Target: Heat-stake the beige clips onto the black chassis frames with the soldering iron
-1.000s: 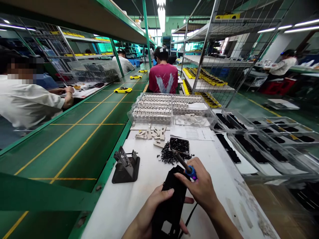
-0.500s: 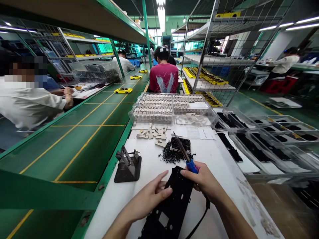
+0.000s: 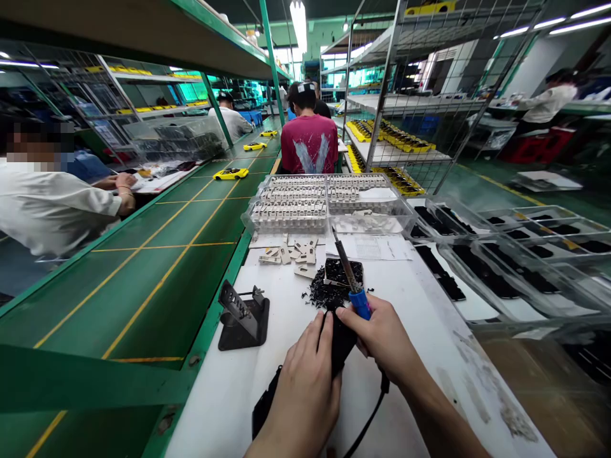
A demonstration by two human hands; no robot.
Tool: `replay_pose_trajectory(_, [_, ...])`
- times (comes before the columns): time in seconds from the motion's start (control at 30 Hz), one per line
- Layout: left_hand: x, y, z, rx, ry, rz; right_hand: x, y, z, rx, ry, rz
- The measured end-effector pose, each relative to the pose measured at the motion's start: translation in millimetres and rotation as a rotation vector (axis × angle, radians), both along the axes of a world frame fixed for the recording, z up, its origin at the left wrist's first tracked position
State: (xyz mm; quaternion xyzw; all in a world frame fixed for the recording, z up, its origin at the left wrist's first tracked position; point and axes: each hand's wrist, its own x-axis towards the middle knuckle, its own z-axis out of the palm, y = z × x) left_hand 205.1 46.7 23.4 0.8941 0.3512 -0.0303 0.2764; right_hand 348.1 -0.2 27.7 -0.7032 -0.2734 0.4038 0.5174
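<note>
black panel (image 3: 342, 343) gripped under left hand (image 3: 305, 388), soldering iron (image 3: 360, 304) in right hand (image 3: 379, 337)

The left hand (image 3: 305, 388) has now tilted the black plate (image 3: 342, 343) up.

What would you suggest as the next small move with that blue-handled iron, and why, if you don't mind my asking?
I'd probably bring the tip of the blue-handled iron down to the raised edge of the black plate. The left hand holds that plate tilted up, and the right hand holds the iron right beside it, so little repositioning seems needed.
</note>
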Motion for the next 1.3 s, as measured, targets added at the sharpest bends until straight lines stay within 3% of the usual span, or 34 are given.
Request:
replay_pose_trajectory(0.17, [-0.2,2.2,-6.8,-0.01,0.071,-0.072,-0.5,3.9,-1.5,-0.009,-0.068,0.005])
replay_pose_trajectory(0.27, [-3.5,6.9,-5.2,-0.095,-0.025,-0.059,4.1,1.1,1.8,0.027,-0.043,0.053])
replay_pose_trajectory(0.43, [-19.1,22.1,7.6,-0.229,-0.299,0.13,24.2,-24.7,4.2,-0.063,0.185,0.01])
replay_pose_trajectory(0.53, [-27.2,29.7,14.3,-0.252,-0.332,0.219,37.5,-43.3,-2.7,-0.093,0.138,-0.075])
replay_pose_trajectory(0.63, [-31.6,31.3,14.3,-0.391,-0.363,0.26,46.7,-57.1,-16.2,-0.153,0.087,-0.078])
replay_pose_trajectory(0.8, [-34.0,20.9,10.2,-0.694,-0.495,0.355,54.2,-73.3,-33.4,-0.246,-0.245,0.126])
replay_pose_trajectory(0.93, [-33.1,13.4,12.5,-0.932,-0.575,0.456,66.8,-88.5,-28.7,-0.224,-0.463,0.336])
replay_pose_trajectory(1.03, [-33.0,12.4,9.6,-1.107,-0.586,0.465,84.9,-105.1,-24.5,-0.197,-0.626,0.369])
replay_pose_trajectory(1.17, [-34.5,12.5,2.3,-1.195,-0.577,0.436,106.2,-125.2,-19.8,-0.133,-0.867,0.402])
replay_pose_trajectory(1.3, [-36.0,10.4,1.4,-1.205,-0.56,0.416,108.5,-125.7,-7.5,-0.099,-0.985,0.463])
